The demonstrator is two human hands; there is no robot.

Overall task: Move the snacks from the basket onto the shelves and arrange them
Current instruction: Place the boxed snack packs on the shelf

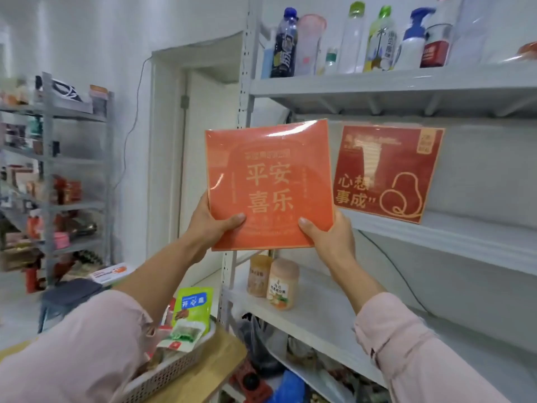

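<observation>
I hold a flat orange snack box (268, 184) upright in front of the grey shelf unit, my left hand (213, 223) gripping its lower left corner and my right hand (327, 232) its lower right corner. A darker red box (386, 173) of the same kind leans upright on the middle shelf (465, 237), just right of the one I hold. Below my left arm the white mesh basket (171, 373) sits on a wooden table, with a green snack bag (193, 308) and other packets in it.
Two snack jars (283, 283) stand on the lower shelf. Several bottles (357, 39) line the top shelf. A second shelf rack (55, 181) full of goods stands at the far left, with a stool (66, 298) before it. Bags lie on the bottom shelf.
</observation>
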